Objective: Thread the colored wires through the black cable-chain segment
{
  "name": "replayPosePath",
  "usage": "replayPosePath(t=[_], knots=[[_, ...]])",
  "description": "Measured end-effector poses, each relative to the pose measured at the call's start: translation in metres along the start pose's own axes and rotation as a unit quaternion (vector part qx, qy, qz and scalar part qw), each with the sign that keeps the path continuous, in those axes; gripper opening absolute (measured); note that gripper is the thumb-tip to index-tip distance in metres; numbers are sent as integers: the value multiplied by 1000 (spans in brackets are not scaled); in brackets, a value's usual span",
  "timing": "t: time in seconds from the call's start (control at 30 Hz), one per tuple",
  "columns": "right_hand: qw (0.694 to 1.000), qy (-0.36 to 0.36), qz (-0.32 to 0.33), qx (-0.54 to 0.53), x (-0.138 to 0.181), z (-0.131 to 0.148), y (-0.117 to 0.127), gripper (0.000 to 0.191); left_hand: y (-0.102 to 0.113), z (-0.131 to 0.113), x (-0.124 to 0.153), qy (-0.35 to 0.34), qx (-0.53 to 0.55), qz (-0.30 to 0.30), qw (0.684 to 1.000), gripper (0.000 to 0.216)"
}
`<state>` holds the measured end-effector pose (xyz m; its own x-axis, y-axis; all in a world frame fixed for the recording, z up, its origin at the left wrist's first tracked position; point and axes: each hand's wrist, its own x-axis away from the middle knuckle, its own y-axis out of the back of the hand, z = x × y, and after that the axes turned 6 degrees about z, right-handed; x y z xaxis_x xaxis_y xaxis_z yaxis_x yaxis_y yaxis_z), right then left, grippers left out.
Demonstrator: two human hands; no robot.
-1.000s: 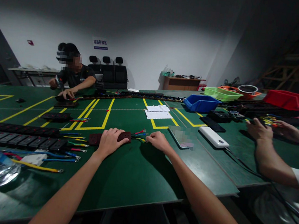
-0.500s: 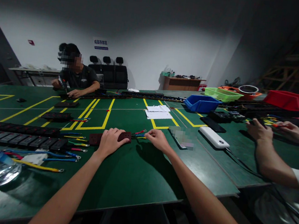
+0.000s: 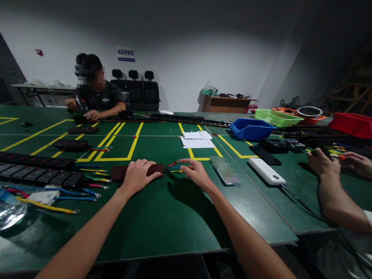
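A dark red socket strip [image 3: 119, 173] lies on the green table, with my left hand [image 3: 138, 176] wrapped over its middle and the thumb along its near side. From its right end run red, blue and green-yellow wires [image 3: 172, 168]. Right at their tips is my right hand [image 3: 195, 173], its index finger stretched out by the red wire and the thumb apart from it. Whether a fingertip touches a wire I cannot tell. To the left lie black socket strips [image 3: 27, 175] with coloured leads ending in ring terminals.
A phone [image 3: 225, 171], a white power bank [image 3: 266, 171] with a cable and paper sheets [image 3: 198, 140] lie to the right. Beyond are blue [image 3: 251, 130], green and red bins. A plastic bottle [image 3: 2, 216] lies near left. Co-workers' hands [image 3: 323, 163] work at right and far left.
My right hand's pinch at the wire ends has loosened and the index finger has stretched out. My left hand stays on the dark red strip.
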<state>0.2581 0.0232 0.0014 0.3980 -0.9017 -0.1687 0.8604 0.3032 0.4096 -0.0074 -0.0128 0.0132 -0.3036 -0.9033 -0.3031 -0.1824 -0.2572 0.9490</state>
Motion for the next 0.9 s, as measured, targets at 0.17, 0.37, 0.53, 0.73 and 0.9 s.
replayPosePath(t=[0.17, 0.37, 0.53, 0.73, 0.9], knots=[[995, -49, -38, 78, -1, -5, 2, 42, -1, 1, 0, -1, -6, 2, 1000, 55], [977, -74, -64, 190, -2, -11, 4, 28, 1, 0, 0, -4, 0, 2, 1000, 55], [987, -35, -50, 150, -2, -6, 6, 30, 1, -1, 0, -1, -4, 0, 1000, 54], [964, -146, -40, 220, 3, 0, 6, 28, 0, 1, 0, 3, 4, 6, 1000, 55], [960, -135, -13, 246, 5, 3, 6, 30, 0, 0, -1, 6, 3, 5, 1000, 55]])
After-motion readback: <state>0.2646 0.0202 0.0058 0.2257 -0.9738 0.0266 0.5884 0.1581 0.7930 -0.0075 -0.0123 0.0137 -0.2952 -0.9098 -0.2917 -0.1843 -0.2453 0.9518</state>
